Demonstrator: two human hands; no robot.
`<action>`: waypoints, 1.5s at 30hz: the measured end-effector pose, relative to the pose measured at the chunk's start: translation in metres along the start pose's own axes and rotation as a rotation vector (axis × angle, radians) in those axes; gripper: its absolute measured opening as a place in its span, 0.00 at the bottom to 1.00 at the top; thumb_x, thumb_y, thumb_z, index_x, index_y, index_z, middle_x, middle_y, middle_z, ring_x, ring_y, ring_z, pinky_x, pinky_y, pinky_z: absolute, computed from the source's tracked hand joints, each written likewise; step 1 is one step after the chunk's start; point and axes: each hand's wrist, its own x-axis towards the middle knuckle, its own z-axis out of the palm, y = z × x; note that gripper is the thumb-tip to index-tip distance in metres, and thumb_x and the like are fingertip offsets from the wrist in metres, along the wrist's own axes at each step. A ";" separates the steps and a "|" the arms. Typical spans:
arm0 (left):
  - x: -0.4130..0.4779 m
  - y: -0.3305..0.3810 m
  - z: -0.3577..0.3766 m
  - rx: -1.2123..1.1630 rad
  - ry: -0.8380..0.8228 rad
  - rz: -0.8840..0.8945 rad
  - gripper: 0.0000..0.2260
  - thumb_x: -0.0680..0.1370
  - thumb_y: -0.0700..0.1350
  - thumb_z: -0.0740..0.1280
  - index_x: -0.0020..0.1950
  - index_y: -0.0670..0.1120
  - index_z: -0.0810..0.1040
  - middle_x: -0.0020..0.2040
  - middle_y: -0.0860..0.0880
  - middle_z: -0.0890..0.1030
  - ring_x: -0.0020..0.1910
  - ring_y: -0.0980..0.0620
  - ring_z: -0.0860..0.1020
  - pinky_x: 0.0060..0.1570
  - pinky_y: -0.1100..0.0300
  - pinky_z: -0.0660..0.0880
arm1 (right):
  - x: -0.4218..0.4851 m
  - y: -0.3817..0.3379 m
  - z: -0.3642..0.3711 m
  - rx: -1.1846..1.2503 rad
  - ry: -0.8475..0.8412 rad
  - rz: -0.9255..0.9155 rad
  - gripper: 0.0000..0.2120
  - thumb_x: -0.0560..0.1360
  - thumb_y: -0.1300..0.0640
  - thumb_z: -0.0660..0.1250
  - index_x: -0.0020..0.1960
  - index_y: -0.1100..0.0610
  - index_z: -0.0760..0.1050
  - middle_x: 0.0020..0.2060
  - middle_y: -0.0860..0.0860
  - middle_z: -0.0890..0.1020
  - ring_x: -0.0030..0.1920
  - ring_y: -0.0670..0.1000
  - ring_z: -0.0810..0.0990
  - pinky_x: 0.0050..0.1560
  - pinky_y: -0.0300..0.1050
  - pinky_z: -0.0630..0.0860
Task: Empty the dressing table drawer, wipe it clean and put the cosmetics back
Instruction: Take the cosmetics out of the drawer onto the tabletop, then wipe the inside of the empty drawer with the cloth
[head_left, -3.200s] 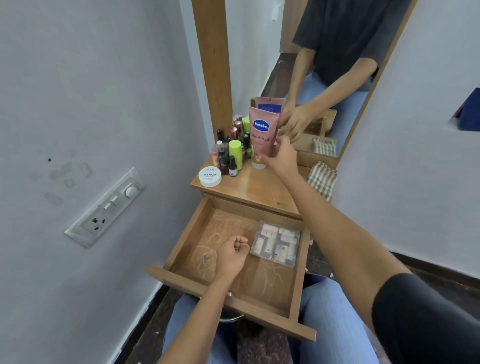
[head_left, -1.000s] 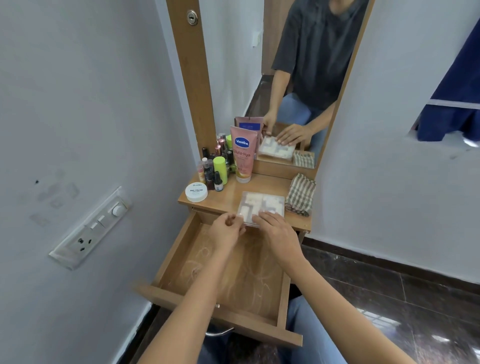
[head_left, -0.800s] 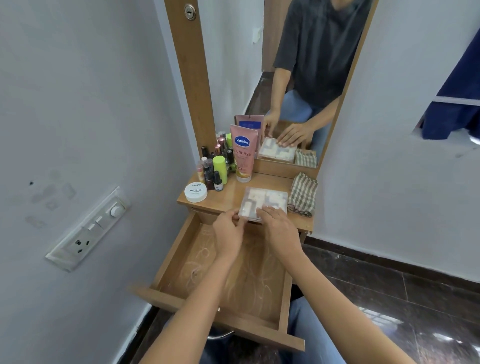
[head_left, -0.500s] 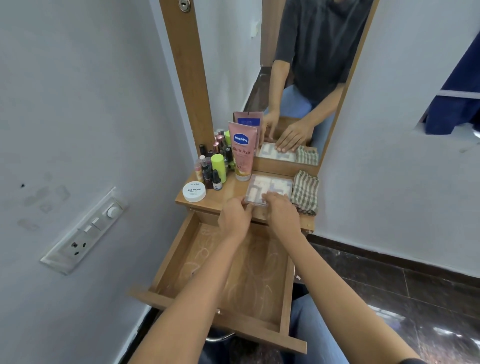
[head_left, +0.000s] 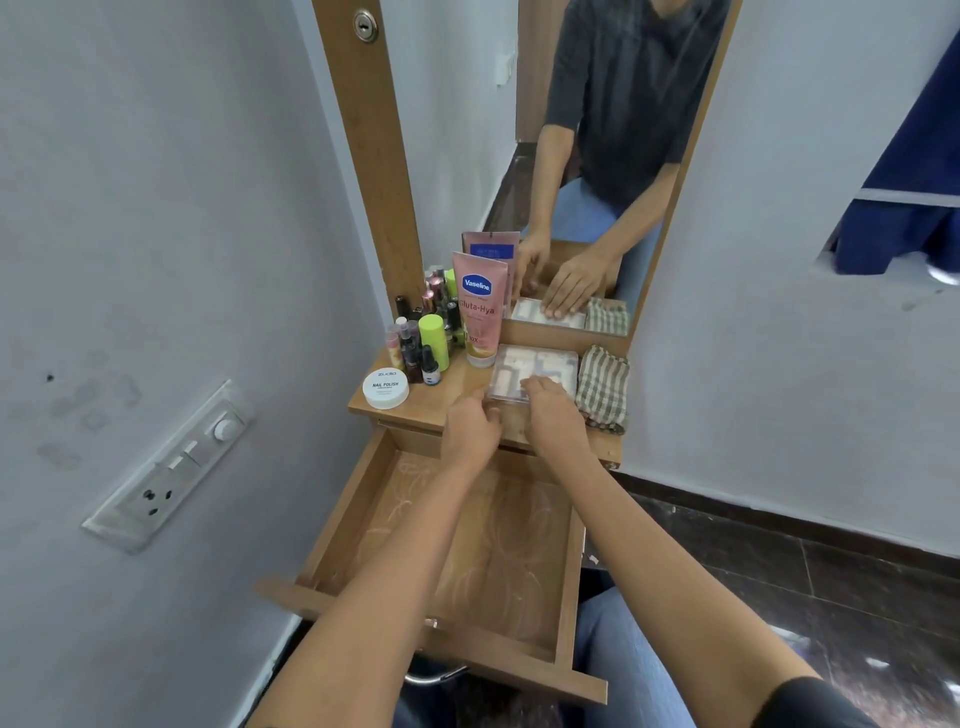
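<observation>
A socket panel (head_left: 171, 467) sits on the left wall; beside it the drawer (head_left: 332, 540) stands pulled out below the bench (head_left: 460, 382), its wooden floor streaked with pale swirls, both forearms crossing above it. On the bench's left end a white jar (head_left: 385, 388) marked nail polish sits at the front edge; behind it small bottles (head_left: 415, 348) crowd together, a lime-green one (head_left: 434, 340) among them; a pink tube (head_left: 480, 312) stands cap-down just right of these, against the mirror (head_left: 597, 156).

The left hand (head_left: 470, 431) hovers over the bench's front edge, its fingers curled toward the near left corner of the case (head_left: 540, 364); whether they pinch it I cannot tell, since the back of the hand hides them. The clear flat case lies on the bench between the tube and the cloth (head_left: 602, 387); the right hand (head_left: 556, 421) rests on its near edge, fingers laid fairly straight over the lid, pressing rather than gripping. The checked cloth lies folded at the bench's right end, touching the case; far right, blue fabric (head_left: 909, 208) hangs by the wall.
</observation>
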 end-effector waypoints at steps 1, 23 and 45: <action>-0.005 -0.001 -0.002 -0.023 0.006 0.001 0.17 0.77 0.39 0.63 0.66 0.42 0.74 0.57 0.44 0.80 0.54 0.45 0.78 0.53 0.57 0.72 | -0.003 0.000 -0.003 0.013 0.037 -0.020 0.23 0.67 0.75 0.61 0.61 0.63 0.71 0.62 0.57 0.73 0.63 0.57 0.71 0.60 0.47 0.70; -0.127 -0.116 -0.058 0.148 0.118 -0.056 0.11 0.77 0.40 0.65 0.60 0.42 0.75 0.59 0.46 0.76 0.56 0.50 0.76 0.53 0.65 0.67 | -0.056 0.042 -0.036 -0.228 0.055 0.157 0.09 0.76 0.60 0.59 0.55 0.63 0.71 0.47 0.62 0.81 0.48 0.61 0.73 0.46 0.50 0.69; -0.108 -0.147 -0.082 0.301 0.030 -0.025 0.15 0.78 0.44 0.65 0.64 0.44 0.72 0.62 0.45 0.73 0.63 0.45 0.70 0.60 0.52 0.71 | -0.148 -0.031 0.048 -0.368 -0.454 0.190 0.22 0.78 0.60 0.57 0.70 0.66 0.61 0.68 0.63 0.68 0.67 0.61 0.66 0.65 0.49 0.67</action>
